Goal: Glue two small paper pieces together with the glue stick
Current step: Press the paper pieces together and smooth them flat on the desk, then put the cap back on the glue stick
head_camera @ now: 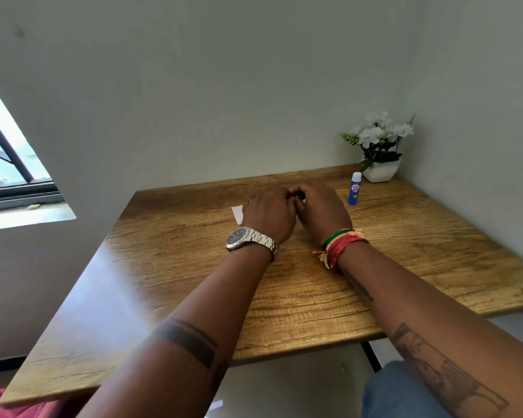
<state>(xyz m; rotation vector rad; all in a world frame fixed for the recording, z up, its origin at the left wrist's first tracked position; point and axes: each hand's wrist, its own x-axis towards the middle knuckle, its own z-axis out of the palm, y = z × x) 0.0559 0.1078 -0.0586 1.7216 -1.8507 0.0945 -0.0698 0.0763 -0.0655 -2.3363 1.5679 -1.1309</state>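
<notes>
Glue stick [354,188] first: it stands upright on the tabletop [284,297], cap on, long axis vertical, just beyond and to the right of my right hand [320,211]. That is the relation my next move depends on. My right hand is clearly the nearer one; my left hand [267,214] sits further off, with the right hand between it and the stick. A short reach forward and to the right would, I judge, bring my right fingers around the barrel from the side.

Both hands rest together mid-tabletop, knuckles up, fingers curled inward and meeting. I think they are working a small paper piece between them, since a sliver of white shows at the fingertips, but my knuckles hide the grip, so I cannot tell whether either hand truly pinches it. 1 white paper piece [237,214] lies flat on the wood, touching the outer edge of my left hand and poking out to its left. The 2nd piece I cannot see clearly.

Glue looks not yet applied, as the stick is capped and untouched.
</notes>
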